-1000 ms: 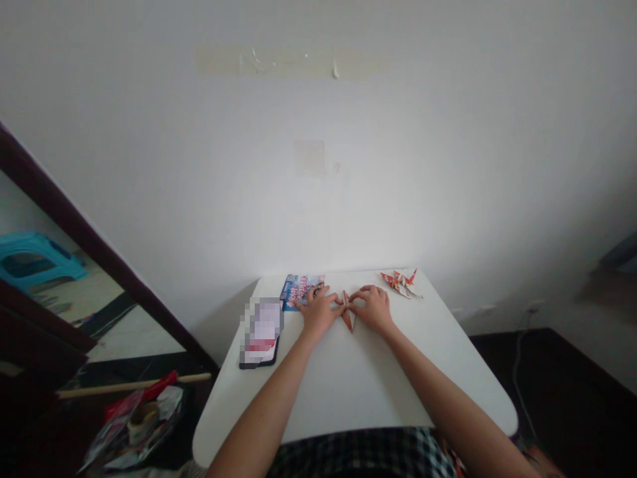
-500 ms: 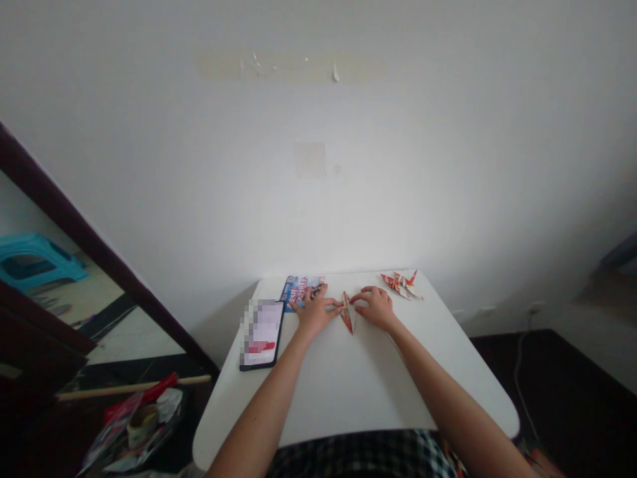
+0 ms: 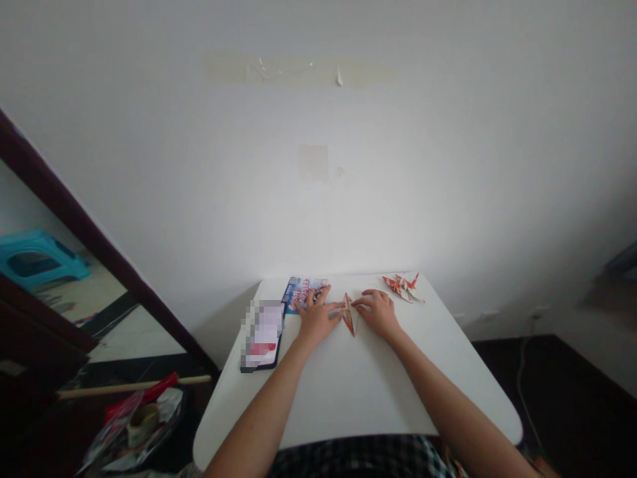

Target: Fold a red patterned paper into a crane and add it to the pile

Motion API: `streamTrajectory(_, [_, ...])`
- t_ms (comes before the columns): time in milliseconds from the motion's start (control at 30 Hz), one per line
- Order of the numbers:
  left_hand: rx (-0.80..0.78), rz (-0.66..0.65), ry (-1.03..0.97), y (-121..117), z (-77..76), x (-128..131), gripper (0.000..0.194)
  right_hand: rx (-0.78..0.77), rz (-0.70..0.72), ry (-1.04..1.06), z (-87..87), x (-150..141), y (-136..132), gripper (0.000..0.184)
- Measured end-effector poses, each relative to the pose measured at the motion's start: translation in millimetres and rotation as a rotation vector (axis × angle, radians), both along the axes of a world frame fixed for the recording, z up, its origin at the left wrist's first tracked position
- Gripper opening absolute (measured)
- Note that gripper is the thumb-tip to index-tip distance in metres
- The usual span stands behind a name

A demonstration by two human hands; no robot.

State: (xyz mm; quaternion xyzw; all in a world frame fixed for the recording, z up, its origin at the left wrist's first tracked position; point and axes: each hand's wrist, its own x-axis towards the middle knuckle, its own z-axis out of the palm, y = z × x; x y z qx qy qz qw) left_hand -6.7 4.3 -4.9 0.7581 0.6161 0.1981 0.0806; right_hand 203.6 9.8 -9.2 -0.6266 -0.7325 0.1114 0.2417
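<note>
A folded red and white paper piece (image 3: 349, 322), long and pointed at both ends, lies on the white table (image 3: 343, 398). My left hand (image 3: 318, 321) is at its left edge, thumb and index finger closed on the paper while the other fingers fan out over a blue printed packet (image 3: 294, 289). From the other side, my right hand (image 3: 379, 313) has its thumb and index fingertips pinched at the paper's right edge. Exactly how the fingertips grip is too small to see. Folded red and white paper shapes (image 3: 402, 287) lie at the far right, beyond my right hand.
A phone (image 3: 266, 335) with a lit, partly blurred screen lies left of my left forearm. The wall (image 3: 318, 226) rises behind the table. On the floor at left are a bag-lined bin (image 3: 144, 425) and a wooden stick (image 3: 199, 380); a cable (image 3: 521, 362) hangs at right.
The view has shifted slightly. Both hands stay at the folded paper's two sides, with only small finger movement; the paper keeps its place between them.
</note>
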Motion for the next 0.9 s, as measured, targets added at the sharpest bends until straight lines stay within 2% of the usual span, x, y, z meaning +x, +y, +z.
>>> streamTrajectory(167, [0.072, -0.017, -0.013, 0.3, -1.9, 3.2, 0.026, 0.022, 0.016, -0.032, -0.6, 1.4, -0.9, 0.023])
streamTrajectory(333, [0.054, 0.010, -0.003, 0.2, -0.3, 5.4, 0.019, -0.002, 0.068, -0.070, 4.8, 4.8, -1.2, 0.028])
streamTrajectory(567, [-0.085, -0.023, 0.042, -3.4, 8.9, 1.3, 0.039, -0.025, 0.133, -0.084, 7.7, 10.3, -3.7, 0.034])
streamTrajectory(667, [-0.063, -0.047, 0.064, -5.5, 10.6, 0.5, 0.041, 0.007, 0.139, -0.085, 5.4, 11.4, -4.8, 0.038])
streamTrajectory(900, [0.022, -0.011, 0.051, -4.2, 7.1, 5.2, 0.035, 0.118, 0.072, -0.098, -1.1, 4.3, -4.2, 0.026])
